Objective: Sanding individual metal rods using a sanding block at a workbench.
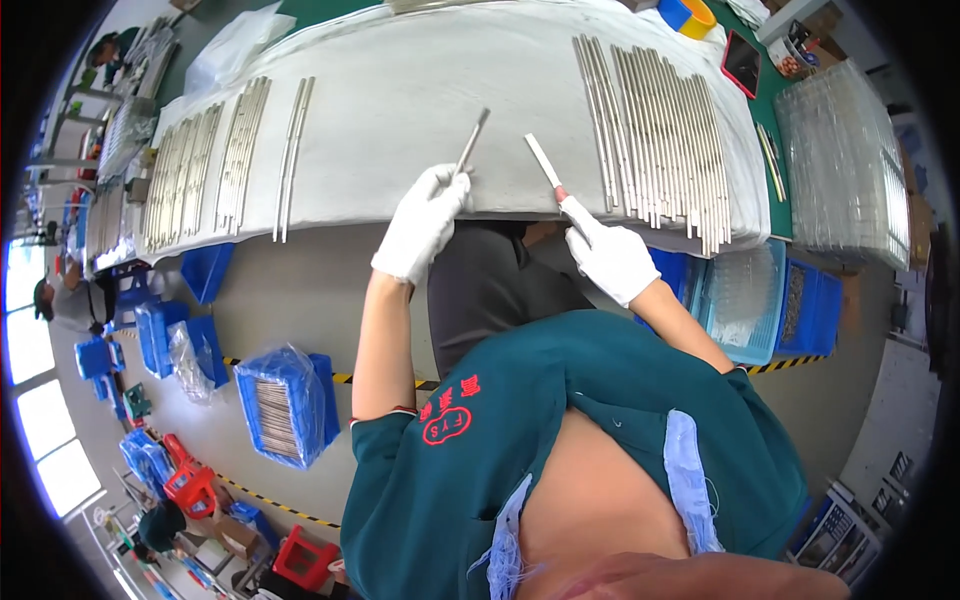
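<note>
My left hand (425, 220), in a white glove, is closed around a slim grey metal rod (475, 137) that points up and away over the cloth. My right hand (612, 260), gloved too but with a bare fingertip showing, grips a brighter silver-white rod (541, 158) that slants up to the left. The two rods are apart, both near the front edge of the table. To the right a wide row of metal rods (668, 135) lies side by side on the white cloth (400, 120). Smaller groups of such rods (240, 150) lie at the left.
A red-edged phone (740, 64) and a yellow-and-blue tape roll (687, 17) are at the far right. Stacked clear plastic trays (845, 160) stand beyond the table's right end. Blue bins (808, 308) sit below it; another, bag-lined bin (325, 395) holds rods on the floor.
</note>
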